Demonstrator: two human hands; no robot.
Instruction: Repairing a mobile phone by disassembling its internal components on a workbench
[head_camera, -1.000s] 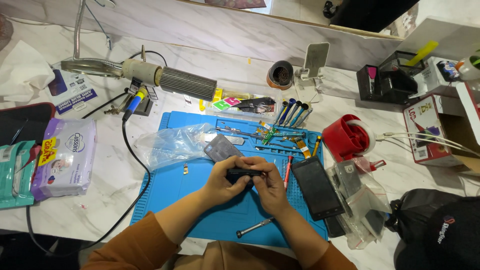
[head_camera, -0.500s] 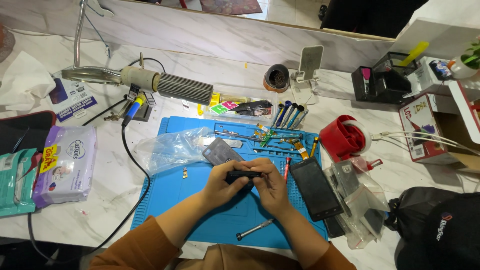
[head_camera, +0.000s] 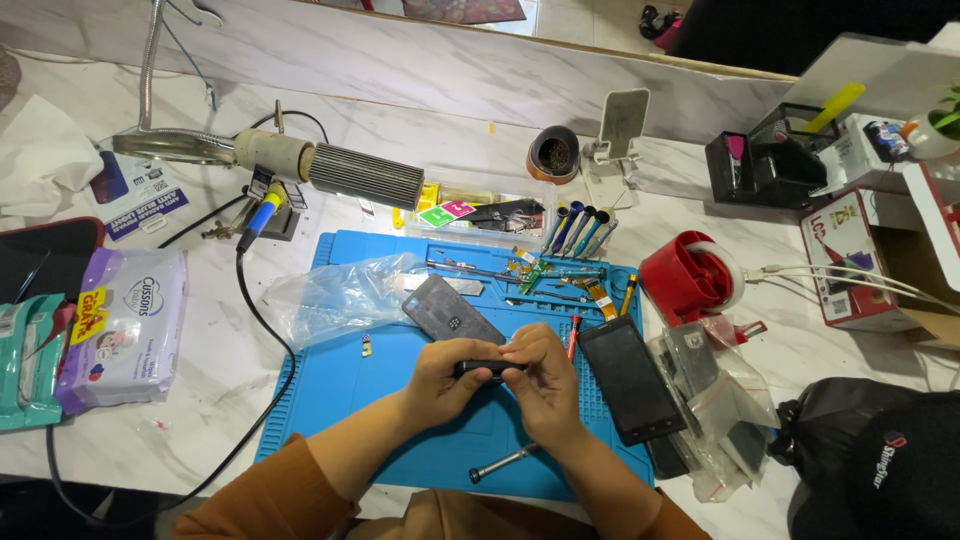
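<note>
Over a blue work mat (head_camera: 350, 400), my left hand (head_camera: 448, 378) and my right hand (head_camera: 543, 378) together grip a small black phone body (head_camera: 490, 368), seen edge-on between the fingers. A dark phone back cover (head_camera: 452, 310) lies on the mat just above my left hand. To the right of my right hand lies a black phone (head_camera: 631, 378) with its screen up. A metal screwdriver (head_camera: 505, 464) rests on the mat below my hands. A red-handled tool (head_camera: 574, 336) lies beside the phone.
A clear plastic bag (head_camera: 335, 297), tweezers and flex parts (head_camera: 540, 272) lie at the mat's top. A red tape dispenser (head_camera: 690, 277), a hot-air handle (head_camera: 330, 168), wipes packs (head_camera: 120, 325), a black bag (head_camera: 880, 460) and boxes (head_camera: 860, 260) surround it.
Both hands stay on the black phone body with only slight finger movement. The view has shifted a little.
</note>
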